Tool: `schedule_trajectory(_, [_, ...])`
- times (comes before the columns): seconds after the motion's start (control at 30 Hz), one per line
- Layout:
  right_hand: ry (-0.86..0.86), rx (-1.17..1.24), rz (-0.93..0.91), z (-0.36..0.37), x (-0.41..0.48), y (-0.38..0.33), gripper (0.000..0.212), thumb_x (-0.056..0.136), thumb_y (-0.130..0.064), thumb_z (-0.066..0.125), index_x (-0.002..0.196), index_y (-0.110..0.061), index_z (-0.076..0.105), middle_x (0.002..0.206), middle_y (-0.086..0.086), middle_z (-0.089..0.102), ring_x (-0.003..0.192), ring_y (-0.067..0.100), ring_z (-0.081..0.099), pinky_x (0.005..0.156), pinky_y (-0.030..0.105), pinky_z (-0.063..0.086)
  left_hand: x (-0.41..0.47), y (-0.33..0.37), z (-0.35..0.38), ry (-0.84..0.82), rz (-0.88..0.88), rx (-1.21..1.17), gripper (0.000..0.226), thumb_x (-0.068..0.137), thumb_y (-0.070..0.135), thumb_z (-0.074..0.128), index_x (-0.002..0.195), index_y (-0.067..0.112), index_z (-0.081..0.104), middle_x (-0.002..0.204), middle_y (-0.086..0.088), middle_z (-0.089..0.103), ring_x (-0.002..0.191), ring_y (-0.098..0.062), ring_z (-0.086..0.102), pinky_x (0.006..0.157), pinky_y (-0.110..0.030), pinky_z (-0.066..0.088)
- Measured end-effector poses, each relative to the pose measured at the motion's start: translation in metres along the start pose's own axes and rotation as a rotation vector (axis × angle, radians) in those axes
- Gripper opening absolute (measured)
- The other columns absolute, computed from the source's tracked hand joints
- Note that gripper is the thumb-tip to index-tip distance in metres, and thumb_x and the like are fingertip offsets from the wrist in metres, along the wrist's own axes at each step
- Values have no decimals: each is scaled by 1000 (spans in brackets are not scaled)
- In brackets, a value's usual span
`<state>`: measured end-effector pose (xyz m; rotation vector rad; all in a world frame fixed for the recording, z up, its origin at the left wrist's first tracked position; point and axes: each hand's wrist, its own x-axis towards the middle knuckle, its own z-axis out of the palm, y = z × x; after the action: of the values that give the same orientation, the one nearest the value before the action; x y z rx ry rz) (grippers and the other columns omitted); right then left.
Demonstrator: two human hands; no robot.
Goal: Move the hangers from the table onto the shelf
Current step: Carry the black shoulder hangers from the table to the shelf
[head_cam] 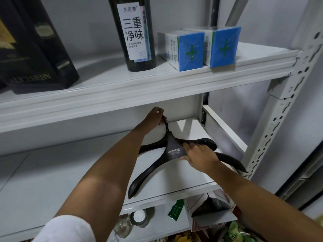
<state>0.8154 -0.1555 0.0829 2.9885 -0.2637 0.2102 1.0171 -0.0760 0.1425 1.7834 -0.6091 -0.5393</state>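
White metal shelving filled the view, a pale wall behind it. Nearest, a white sleeve [66,229] covered the left upper arm at the bottom edge. Just beyond, on the lowest level, sat a jar [139,216], a green packet [175,209] and an open carton [209,208] among blurred clutter.

Above them was the shelf [185,177], where two dark hangers lay stacked and splayed at slightly different angles. The hanger [172,151] on top reached its left arm to the shelf's front edge and its right arm toward the post [279,119]. The second hanger [208,142] showed an arm on each side from beneath it.

The right hand [201,158] gripped the hanger just right of its centre, fingers [189,147] curled over the top, thumb at the lower edge. Further in, the left hand [154,117] pinched the hook [166,125] between curled fingers [160,113]; whether it belonged to one hanger or both could not be told.

Farthest, on the upper shelf [104,81], stood a dark bottle [134,32], two blue-ended boxes [190,51] side by side to its right, and a black box [35,49] at the left
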Motion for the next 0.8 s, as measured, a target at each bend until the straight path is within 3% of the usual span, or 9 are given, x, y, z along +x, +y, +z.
schedule_trajectory(0.1, [23, -11, -43, 8, -5, 5, 57, 99, -48, 35, 139, -7, 36, 121, 12, 59, 108, 28, 62, 82, 35, 49, -5, -3, -2, -83, -55, -111, 15, 103, 11, 33, 111, 4, 44, 81, -13, 58, 75, -21, 60, 71, -23, 55])
schedule_trajectory(0.23, [44, -10, -60, 22, -9, 6, 62, 99, -50, 33, 141, -5, 37, 119, 14, 62, 102, 29, 65, 78, 37, 53, -9, 2, 1, -101, -61, -122, 27, 97, -9, 23, 110, 2, 45, 78, -17, 57, 69, -23, 61, 59, -18, 56])
schedule_trajectory(0.33, [106, -22, -98, 26, -8, 9, 60, 93, -51, 49, 129, -4, 53, 104, 12, 69, 83, 24, 71, 61, 31, 54, -9, 0, -3, -96, -33, -266, 22, 97, -9, 25, 103, 3, 42, 80, -19, 61, 59, -18, 69, 68, -25, 56])
schedule_trajectory(0.43, [239, -87, -120, 24, -7, 14, 54, 70, -52, 75, 101, -7, 71, 74, 4, 73, 54, 15, 68, 40, 19, 45, -3, -8, -10, -121, -66, -481, 19, 99, -2, 31, 93, 5, 47, 82, -22, 69, 73, -28, 71, 85, -38, 53])
schedule_trajectory(0.53, [230, -57, -124, 26, -9, 15, 54, 77, -52, 69, 108, -8, 68, 81, 5, 73, 62, 16, 70, 44, 21, 48, 0, -15, -14, -160, -103, -581, 21, 99, 1, 32, 91, 4, 51, 79, -20, 73, 83, -33, 70, 88, -38, 53])
schedule_trajectory(0.6, [139, 9, -93, 27, -9, 12, 58, 91, -52, 51, 128, -8, 54, 105, 8, 69, 86, 22, 71, 63, 29, 53, -1, -15, -13, -147, -137, -571, 19, 100, 3, 32, 93, 5, 49, 82, -21, 72, 84, -32, 67, 81, -34, 56])
schedule_trajectory(0.7, [33, 49, -31, 24, -4, 4, 62, 98, -54, 31, 143, -12, 33, 127, 6, 58, 110, 24, 61, 82, 36, 52, -2, -15, -8, -35, -92, -57, 20, 101, 6, 31, 112, 6, 47, 105, -23, 63, 81, -25, 60, 65, -24, 52])
schedule_trajectory(0.73, [8, 48, -6, 22, -1, 0, 62, 98, -54, 29, 144, -13, 31, 129, 6, 57, 112, 24, 60, 84, 36, 50, -2, -17, -6, 7, -41, 201, 25, 101, 9, 32, 123, 7, 44, 118, -23, 58, 89, -25, 57, 69, -27, 49])
schedule_trajectory(0.8, [-20, 72, 74, 18, 7, -5, 61, 99, -53, 29, 144, -12, 31, 129, 7, 56, 112, 26, 60, 82, 35, 48, -7, -21, 1, 40, 64, 611, 40, 101, 20, 35, 141, 11, 31, 140, -18, 41, 115, -29, 49, 92, -34, 40])
